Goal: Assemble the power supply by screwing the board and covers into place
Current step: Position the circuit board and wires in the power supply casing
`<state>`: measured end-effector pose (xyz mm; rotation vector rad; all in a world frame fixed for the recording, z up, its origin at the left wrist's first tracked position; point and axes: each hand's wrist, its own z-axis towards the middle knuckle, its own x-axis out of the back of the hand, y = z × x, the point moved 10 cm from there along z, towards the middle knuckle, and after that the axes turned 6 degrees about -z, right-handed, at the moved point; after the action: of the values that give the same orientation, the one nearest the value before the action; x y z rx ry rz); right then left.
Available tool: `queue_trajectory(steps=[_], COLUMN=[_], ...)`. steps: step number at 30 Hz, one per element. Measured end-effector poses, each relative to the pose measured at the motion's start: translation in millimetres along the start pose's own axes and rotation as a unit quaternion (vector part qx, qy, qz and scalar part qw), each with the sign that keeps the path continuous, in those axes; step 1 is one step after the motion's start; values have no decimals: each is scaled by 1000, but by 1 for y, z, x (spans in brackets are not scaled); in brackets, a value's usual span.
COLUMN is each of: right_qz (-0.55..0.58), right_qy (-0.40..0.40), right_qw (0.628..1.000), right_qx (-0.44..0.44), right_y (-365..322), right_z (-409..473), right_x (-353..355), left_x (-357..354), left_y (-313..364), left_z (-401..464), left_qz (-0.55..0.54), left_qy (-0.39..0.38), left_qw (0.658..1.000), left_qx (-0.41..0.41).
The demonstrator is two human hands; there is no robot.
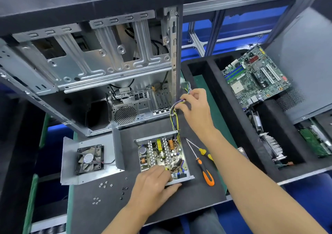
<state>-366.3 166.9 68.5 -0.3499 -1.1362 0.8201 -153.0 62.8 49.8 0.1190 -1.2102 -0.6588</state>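
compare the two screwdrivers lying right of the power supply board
The orange-handled screwdriver has a thick orange-and-black grip and lies nearer the person. The yellow-handled screwdriver is slimmer, lies farther back, and is partly hidden by the right forearm. Both rest untouched on the dark mat, tips pointing away.

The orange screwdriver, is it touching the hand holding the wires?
Apart. The head view shows the orange screwdriver lying flat on the black mat, while the right hand is raised farther back, pinching the wire bundle, with bare mat between them.
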Motion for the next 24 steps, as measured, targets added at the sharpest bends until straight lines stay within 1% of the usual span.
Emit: queue_trajectory(steps=[2,3,4,5,6,7,8,9,10,12,13,15,17,19,22,24], right_qz=[51,74,104,145,196,237,251,229,181,55,16,3,20,46,53,56], right_qy=[42,61,78,82,68,33,-10,-58,-114,-219,-244,-237,-186,-139,-140,-155], right_qw=[997,995,992,985,971,953,938,934,937,939,936,940,951,954,955,954], right_qx=[31,25,0,-46,-115,-185,-237,-268,-276,-260,-252,-246,-247,-262,-255,-251], right_y=[-9,-9,-5,4,18,31,43,54,64,80,84,87,83,83,74,69], right_z=[-3,-2,1,6,9,10,10,9,9,6,5,9,10,5,-16,-32], right_x=[8,11,12,10,3,-9,-22,-34,-45,-62,-65,-63,-47,-29,-16,-12], left_x=[-1,-1,-1,-1,-1,-1,-2,-2,-3,-4,-5,-6,-6,-4,0,8], left_y=[0,0,0,0,0,0,0,0,1,2,2,2,0,0,0,2], left_z=[0,0,1,1,2,2,3,3,4,7,9,13,17,20,19,15], left_qz=[5,6,6,7,8,8,7,7,7,9,10,15,17,5,-45,-89], left_qy=[0,-1,-1,-1,-3,-4,-7,-9,-11,-13,-13,-11,-12,-12,-7,15], left_qw=[1000,1000,1000,1000,1000,1000,1000,1000,1000,1000,1000,1000,1000,1000,999,995], left_qx=[-1,0,1,2,3,4,4,4,4,4,5,13,21,21,23,30])
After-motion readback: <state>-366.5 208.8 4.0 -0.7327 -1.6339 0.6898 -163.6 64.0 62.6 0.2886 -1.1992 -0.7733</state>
